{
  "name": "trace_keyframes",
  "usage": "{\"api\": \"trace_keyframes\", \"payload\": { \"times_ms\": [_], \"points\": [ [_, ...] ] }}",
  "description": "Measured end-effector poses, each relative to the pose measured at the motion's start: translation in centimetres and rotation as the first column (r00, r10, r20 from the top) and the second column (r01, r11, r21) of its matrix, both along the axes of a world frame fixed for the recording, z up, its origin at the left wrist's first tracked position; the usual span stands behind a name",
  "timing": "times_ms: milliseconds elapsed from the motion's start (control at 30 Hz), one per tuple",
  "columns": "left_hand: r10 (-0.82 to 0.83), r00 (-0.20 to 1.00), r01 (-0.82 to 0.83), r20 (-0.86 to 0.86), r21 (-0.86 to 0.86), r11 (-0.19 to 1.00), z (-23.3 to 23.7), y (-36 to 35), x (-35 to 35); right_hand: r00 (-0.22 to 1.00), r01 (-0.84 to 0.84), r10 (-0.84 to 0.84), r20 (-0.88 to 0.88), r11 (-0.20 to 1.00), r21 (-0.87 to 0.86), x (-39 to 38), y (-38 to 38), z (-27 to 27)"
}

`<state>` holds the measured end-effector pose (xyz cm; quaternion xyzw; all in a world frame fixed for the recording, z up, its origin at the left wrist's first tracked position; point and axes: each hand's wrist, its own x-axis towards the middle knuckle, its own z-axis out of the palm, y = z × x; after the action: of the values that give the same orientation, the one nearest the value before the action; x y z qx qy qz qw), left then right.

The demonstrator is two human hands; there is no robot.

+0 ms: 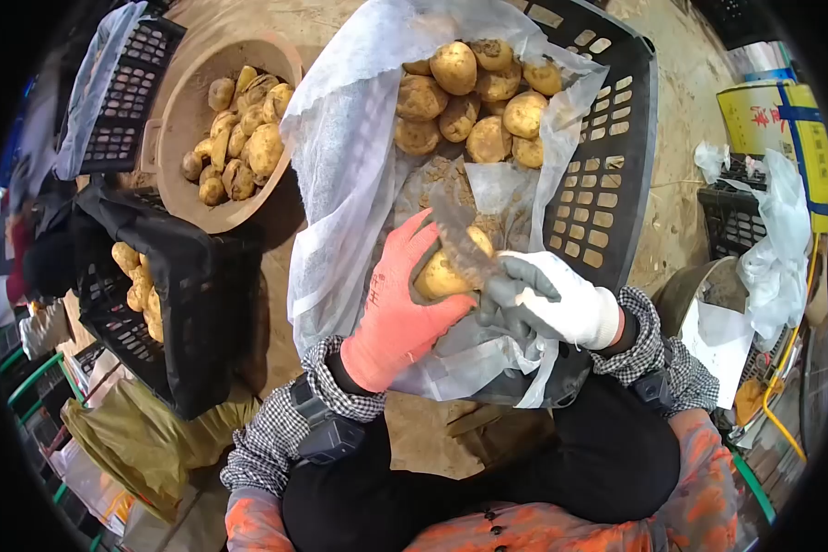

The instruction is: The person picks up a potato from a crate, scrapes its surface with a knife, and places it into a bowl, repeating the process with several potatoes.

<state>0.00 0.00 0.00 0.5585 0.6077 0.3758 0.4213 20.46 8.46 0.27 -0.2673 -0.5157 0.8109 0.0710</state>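
Observation:
My left hand (400, 304), in a red glove, grips a yellow potato (443, 274) over the near part of the lined crate. My right hand (552, 299), in a white and grey glove, is closed around the end of a dirt-stained knife (462, 241). Its blade lies against the top of the potato and partly hides it. White cloth (336, 184) lines the black crate (641, 138). At the crate's far end sits a pile of potatoes (457, 117), with loose soil between the pile and my hands.
A round tan basin (177, 175) with potatoes stands at the upper left. Below it is a black crate (193, 368) with more potatoes. A yellow box (754, 120), plastic bags (775, 258) and a round container (708, 283) are at the right.

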Motion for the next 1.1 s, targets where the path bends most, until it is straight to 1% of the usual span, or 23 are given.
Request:
{"api": "trace_keyframes", "payload": {
  "times_ms": [67,100,167,200,267,333,400,433,467,500,533,567,633,700,767,800,867,900,933,967,1000,1033,1100],
  "points": [
    [0.058,0.992,-0.049,0.114,-0.084,0.995,0.1,0.2,0.0,0.982,-0.063,0.08,0.173,0.993,-0.103,-0.7,0.4,1.8],
    [0.052,0.993,-0.044,0.108,-0.081,0.996,-0.2,0.4,0.1,0.983,-0.058,0.074,0.168,0.993,-0.1,-0.8,0.5,2.0],
    [0.084,0.996,-0.085,0.013,0.181,0.98,-0.8,0.5,0.5,0.967,0.105,-0.072,0.243,0.986,-0.127,-0.8,0.4,2.4],
    [0.086,0.996,-0.086,0.009,0.174,0.981,-0.5,0.4,0.4,0.987,0.099,-0.087,0.134,0.991,-0.091,-0.8,0.1,1.7],
    [0.04,0.971,0.007,-0.237,0.194,0.981,0.0,0.5,0.2,0.986,0.109,-0.096,0.139,0.99,-0.086,-0.7,0.0,1.5],
    [0.022,0.971,0.02,-0.238,0.174,0.985,0.0,0.3,0.2,0.983,0.124,-0.111,0.144,0.989,-0.085,-0.8,0.0,1.4],
    [0.008,0.972,0.03,-0.236,0.157,0.987,0.1,0.4,0.2,0.982,-0.031,0.061,0.181,0.986,-0.164,-0.7,0.3,1.3],
    [0.066,0.995,-0.062,0.071,-0.056,0.996,0.2,0.6,0.2,0.982,-0.031,0.061,0.18,0.986,-0.163,-0.6,0.1,1.0],
    [0.183,0.918,-0.083,0.35,-0.282,0.956,0.4,0.8,0.1,0.996,0.083,-0.08,0.041,0.993,-0.085,-0.5,-0.2,0.6],
    [0.183,0.919,-0.084,0.349,-0.279,0.956,0.7,1.1,0.1,0.972,0.205,-0.206,-0.109,0.979,-0.026,-0.6,-0.5,0.4],
    [0.224,0.845,-0.09,0.486,-0.285,0.954,1.1,1.3,0.4,0.978,0.208,-0.196,0.077,0.955,-0.211,-0.5,-0.4,0.9],
    [0.26,0.749,-0.095,0.61,-0.29,0.952,1.3,1.5,0.5,0.978,0.204,-0.192,0.076,0.956,-0.211,-0.6,-0.3,1.2],
    [0.264,0.747,-0.09,0.61,-0.301,0.95,1.2,1.5,0.4,0.974,0.148,-0.118,0.196,0.978,-0.146,-0.8,-0.2,1.6],
    [0.268,0.745,-0.079,0.611,-0.318,0.945,1.1,1.4,0.4,0.974,0.152,-0.133,0.186,0.984,-0.095,-1.0,-0.4,1.2],
    [0.235,0.851,-0.1,0.469,-0.294,0.951,0.7,1.2,0.3,0.979,0.17,-0.174,0.105,0.984,0.048,-0.8,-1.1,0.0],
    [0.235,0.851,-0.1,0.47,-0.295,0.95,0.6,1.0,0.2,0.979,0.171,-0.175,0.105,0.984,0.047,-0.8,-1.1,0.0],
    [0.186,0.893,-0.042,0.409,-0.336,0.941,0.4,0.7,0.1,0.994,0.11,-0.11,-0.017,0.95,0.292,-0.7,-1.1,0.2],
    [0.185,0.893,-0.041,0.409,-0.336,0.941,0.5,0.7,0.3,0.994,0.111,-0.111,-0.017,0.95,0.292,-0.7,-0.9,0.4],
    [0.261,0.821,-0.08,0.507,-0.35,0.933,0.7,0.8,0.6,0.993,0.11,-0.113,0.032,0.989,0.101,-0.7,-0.7,0.5],
    [0.33,0.732,-0.116,0.596,-0.368,0.922,1.0,0.9,0.8,0.991,0.114,-0.106,0.081,0.989,-0.094,-0.6,-0.5,0.8],
    [0.328,0.733,-0.116,0.596,-0.366,0.923,1.2,1.1,0.8,0.963,0.251,-0.269,-0.006,0.905,-0.343,-0.7,-0.8,1.1],
    [0.353,0.702,-0.115,0.618,-0.391,0.913,1.4,1.3,0.8,0.963,0.249,-0.268,-0.007,0.907,-0.34,-0.7,-0.9,1.0],
    [0.379,0.672,-0.118,0.636,-0.413,0.903,1.3,1.4,0.7,0.975,0.22,-0.218,0.036,0.952,-0.214,-0.8,-1.0,0.5]
  ]
}}
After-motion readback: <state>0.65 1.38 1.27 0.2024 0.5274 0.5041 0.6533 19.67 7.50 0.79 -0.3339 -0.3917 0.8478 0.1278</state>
